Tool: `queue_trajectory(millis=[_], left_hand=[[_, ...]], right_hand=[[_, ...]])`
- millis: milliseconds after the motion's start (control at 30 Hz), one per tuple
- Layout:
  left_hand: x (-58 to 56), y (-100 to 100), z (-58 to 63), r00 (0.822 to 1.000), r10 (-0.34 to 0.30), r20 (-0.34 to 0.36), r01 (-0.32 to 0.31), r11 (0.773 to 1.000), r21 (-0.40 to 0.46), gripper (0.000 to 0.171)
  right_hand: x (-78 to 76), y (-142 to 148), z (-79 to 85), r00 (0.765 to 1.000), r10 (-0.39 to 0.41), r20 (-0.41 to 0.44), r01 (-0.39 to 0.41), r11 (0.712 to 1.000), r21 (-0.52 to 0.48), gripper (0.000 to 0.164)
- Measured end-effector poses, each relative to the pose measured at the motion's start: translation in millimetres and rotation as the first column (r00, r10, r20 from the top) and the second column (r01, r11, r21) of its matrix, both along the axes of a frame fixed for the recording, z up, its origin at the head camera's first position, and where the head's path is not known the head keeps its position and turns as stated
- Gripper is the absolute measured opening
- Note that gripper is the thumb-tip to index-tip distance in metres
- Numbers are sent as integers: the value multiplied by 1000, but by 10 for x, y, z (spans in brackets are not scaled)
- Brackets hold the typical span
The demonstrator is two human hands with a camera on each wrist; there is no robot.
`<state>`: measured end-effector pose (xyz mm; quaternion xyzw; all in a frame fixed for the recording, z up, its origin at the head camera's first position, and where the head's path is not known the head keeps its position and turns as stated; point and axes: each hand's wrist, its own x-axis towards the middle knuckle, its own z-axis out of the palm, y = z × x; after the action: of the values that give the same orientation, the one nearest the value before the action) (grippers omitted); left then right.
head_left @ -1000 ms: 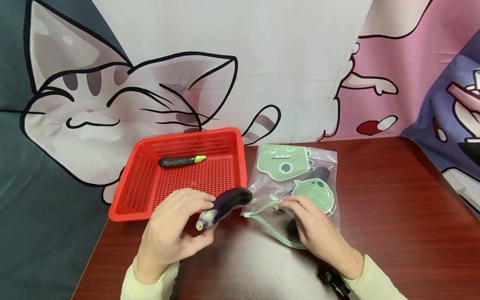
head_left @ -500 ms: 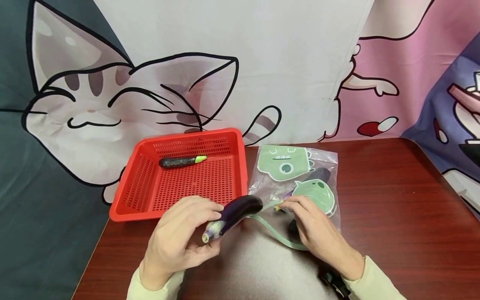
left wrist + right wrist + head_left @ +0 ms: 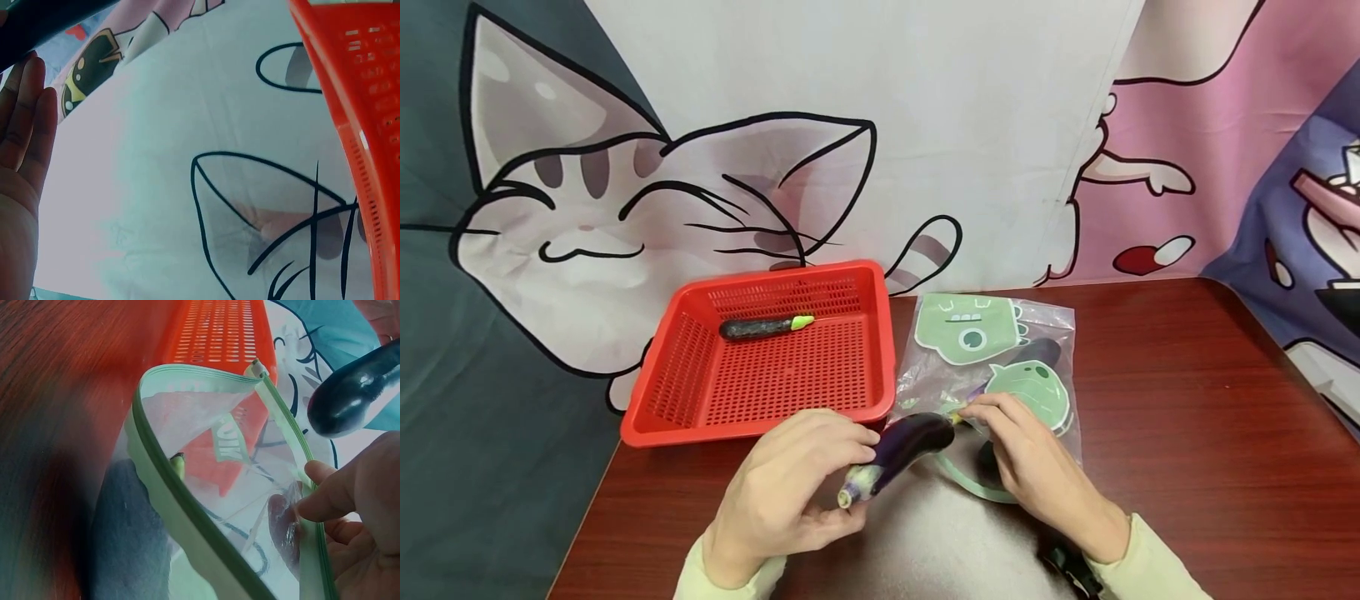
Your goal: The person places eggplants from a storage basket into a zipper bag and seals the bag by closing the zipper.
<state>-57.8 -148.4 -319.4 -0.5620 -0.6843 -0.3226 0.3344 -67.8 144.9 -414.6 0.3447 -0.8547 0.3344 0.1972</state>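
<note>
Eggplant (image 3: pixel 916 442) dark purple; basket (image 3: pixel 883 333) red; bag (image 3: pixel 966 329) clear, green-printed

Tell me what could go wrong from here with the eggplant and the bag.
The eggplant might catch on the bag's green rim, since the right hand pinches just one side of it. It might also slip, as the left hand grips it toward its stem end.

1. Worn on the head, one camera looks forward and down across the tabletop (image 3: pixel 1187 433) to the cartoon curtain (image 3: pixel 985 125).
2. The left wrist's, tipped sideways, looks past the left hand (image 3: pixel 19 194) at the curtain, red basket (image 3: pixel 378 125) close by.
3. The right wrist's peers closely into the bag (image 3: pixel 187 506) beside the right hand (image 3: pixel 369 506).
4. Head and right wrist share the bag; all three, basket and curtain.
</note>
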Motion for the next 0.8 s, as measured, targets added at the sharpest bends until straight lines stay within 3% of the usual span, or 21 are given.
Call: queue_trajectory(millis=[433,800], left_hand=[[11,152,-159,1000,3,-4,-4,994,-111,28],[-11,262,-327,999,45,12,-42,983,-178,36]], right_hand=[[-7,-2,22,999,2,-41,-3,1000,-23,28],[0,0,27,999,-6,-34,5,1000,-23,39]])
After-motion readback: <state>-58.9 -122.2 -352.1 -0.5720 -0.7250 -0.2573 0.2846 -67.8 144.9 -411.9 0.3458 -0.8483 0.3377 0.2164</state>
